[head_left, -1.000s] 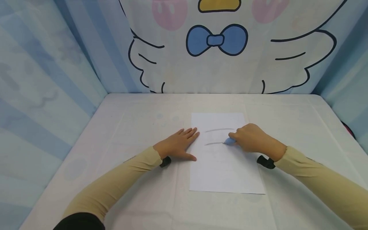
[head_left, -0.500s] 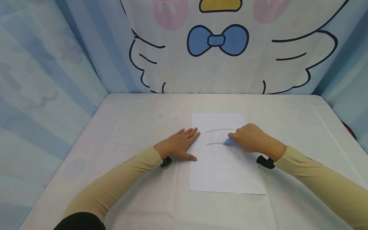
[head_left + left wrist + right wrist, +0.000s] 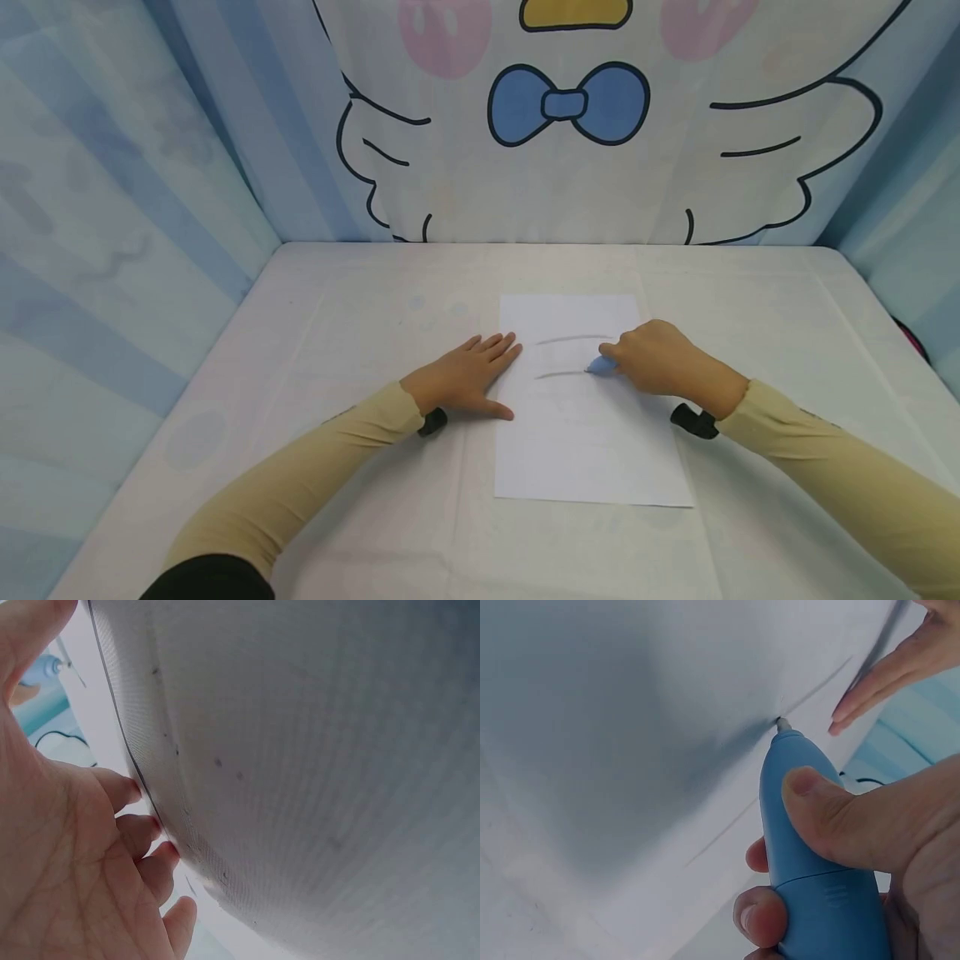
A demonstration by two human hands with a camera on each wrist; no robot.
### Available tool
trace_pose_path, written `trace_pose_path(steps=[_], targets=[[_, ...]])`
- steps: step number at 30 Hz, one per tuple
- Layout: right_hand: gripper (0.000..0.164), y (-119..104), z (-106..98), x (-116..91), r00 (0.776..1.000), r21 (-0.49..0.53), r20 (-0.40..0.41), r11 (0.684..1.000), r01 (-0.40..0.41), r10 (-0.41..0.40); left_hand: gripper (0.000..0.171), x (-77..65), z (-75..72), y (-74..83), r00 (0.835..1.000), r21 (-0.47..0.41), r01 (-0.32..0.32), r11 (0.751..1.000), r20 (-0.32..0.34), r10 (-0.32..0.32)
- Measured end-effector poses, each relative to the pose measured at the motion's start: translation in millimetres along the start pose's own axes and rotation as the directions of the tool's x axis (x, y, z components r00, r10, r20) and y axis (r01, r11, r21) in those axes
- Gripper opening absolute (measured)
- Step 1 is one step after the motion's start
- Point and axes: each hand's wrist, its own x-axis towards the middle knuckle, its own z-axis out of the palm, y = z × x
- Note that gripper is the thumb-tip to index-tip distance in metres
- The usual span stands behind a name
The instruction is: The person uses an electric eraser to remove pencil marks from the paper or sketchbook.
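Observation:
A white sheet of paper (image 3: 577,458) lies on the cloth and bears two grey lines, the upper line (image 3: 570,337) and the lower line (image 3: 555,375). My right hand (image 3: 654,360) grips a thick blue pen-shaped tool (image 3: 810,840) that looks like an electric eraser, thumb along its upper side and fingers curled underneath. Its metal tip (image 3: 783,724) stands at the right end of the lower line. On the sheet's left edge my left hand (image 3: 468,373) lies flat with fingers spread, thumb and fingertips over the paper.
A white cloth (image 3: 360,333) with faint prints covers the table. Behind it hangs a printed curtain (image 3: 566,183) with a blue bow, and blue striped curtains (image 3: 112,250) flank the sides. Each wrist wears a dark camera strap, such as the right strap (image 3: 693,422).
My right hand has shifted very slightly right and away from me, the blue tool's tip along with it. The left hand and paper stay in place.

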Motion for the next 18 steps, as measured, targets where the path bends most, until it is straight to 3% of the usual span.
trace_pose_path(steps=[18], targets=[[0.013, -1.7, -4.3, -3.3, 1.0, 0.015, 0.014, 1.0, 0.013, -0.013, 0.104, 1.4, 1.8, 0.5, 1.0, 0.007, -0.002, 1.0, -0.006, 0.002]])
